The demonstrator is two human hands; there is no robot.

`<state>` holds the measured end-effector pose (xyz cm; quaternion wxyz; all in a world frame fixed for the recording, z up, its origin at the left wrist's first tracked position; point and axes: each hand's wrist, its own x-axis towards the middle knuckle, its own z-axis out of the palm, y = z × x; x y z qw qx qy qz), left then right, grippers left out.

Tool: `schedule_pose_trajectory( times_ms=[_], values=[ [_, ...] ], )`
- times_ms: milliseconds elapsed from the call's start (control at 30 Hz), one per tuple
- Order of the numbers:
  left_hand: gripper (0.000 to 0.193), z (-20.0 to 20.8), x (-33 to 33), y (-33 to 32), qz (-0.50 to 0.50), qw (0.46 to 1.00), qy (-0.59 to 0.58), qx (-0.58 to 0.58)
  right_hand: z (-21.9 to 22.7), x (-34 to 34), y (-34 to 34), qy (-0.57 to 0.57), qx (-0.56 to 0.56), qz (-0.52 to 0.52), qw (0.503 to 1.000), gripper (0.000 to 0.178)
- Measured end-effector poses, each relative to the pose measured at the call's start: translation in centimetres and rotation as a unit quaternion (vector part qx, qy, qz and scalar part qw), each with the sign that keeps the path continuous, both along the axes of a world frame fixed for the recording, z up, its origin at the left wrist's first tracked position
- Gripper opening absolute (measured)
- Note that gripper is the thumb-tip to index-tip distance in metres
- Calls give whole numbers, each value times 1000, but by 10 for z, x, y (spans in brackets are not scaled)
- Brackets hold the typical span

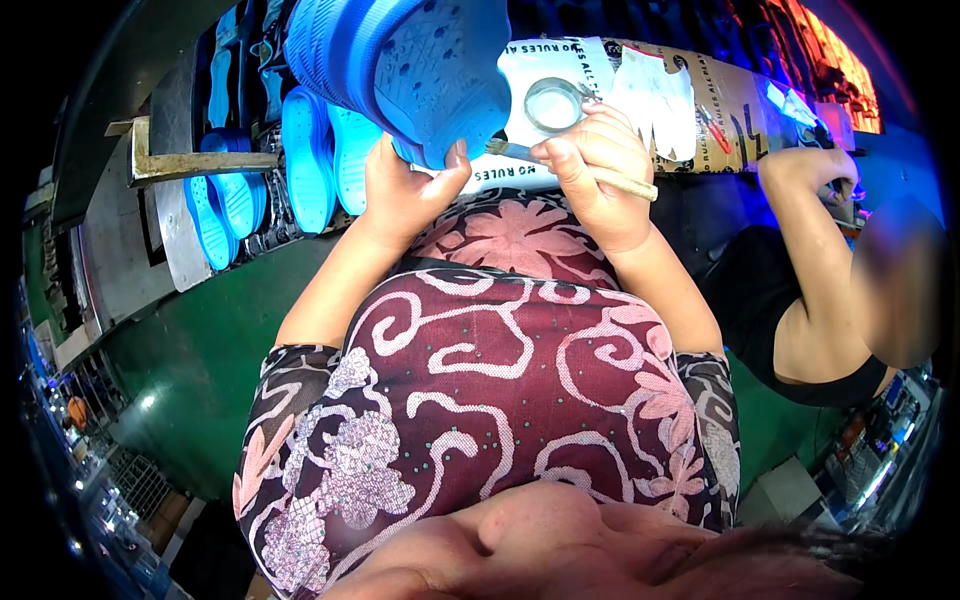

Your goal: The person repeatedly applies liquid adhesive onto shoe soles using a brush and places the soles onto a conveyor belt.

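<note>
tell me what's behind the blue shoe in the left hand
Past the blue shoe, light-blue footwear shows on the left and a white sheet on the right; whatever lies directly behind is covered.

Bright blue footwear point(430, 85) dotted in darker blue, sky-blue soles point(305, 165), cream-handled brush point(628, 183), white sheet point(655, 115), brown cardboard point(738, 125) with black lettering, maroon top point(500, 400) with pale pink swirls and flowers, co-worker's black clothing point(752, 290), green floor point(190, 370)

Brown cardboard point(742, 150) — white sheet point(662, 108), slim red object point(714, 130) on it.

Bright centre, dark curved edges.
</note>
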<state>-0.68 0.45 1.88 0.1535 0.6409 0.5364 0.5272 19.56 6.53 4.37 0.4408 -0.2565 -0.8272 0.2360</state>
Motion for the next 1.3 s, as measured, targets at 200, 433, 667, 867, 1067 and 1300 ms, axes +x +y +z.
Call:
schedule_pose_trajectory(
  times_ms=[200, 433, 667, 867, 1067, 1300],
  values=[
    [31, 1, -1, 4, 8, 1000, 18, 11, -2, -2, 1, 43, -35, -5, 998, 22],
    [32, -2, -3, 4, 8, 1000, 23, 1, -1, 7, 2, 70, -106, -2, 992, 26],
    [33, -6, -4, 5, 1, 1000, 12, 5, -2, 4, 4, -2, -51, -6, 999, 22],
    [33, 3, -3, 5, -2, 999, 50, 20, 5, 12, 3, -18, -49, -21, 998, 20],
    [40, 3, -2, 4, 24, 998, -42, -34, -2, 24, 2, 64, -108, -40, 991, 20],
    [32, 20, 0, -1, 8, 905, -331, -268, -26, 45, 0, 284, -360, -67, 886, 27]
  ],
)
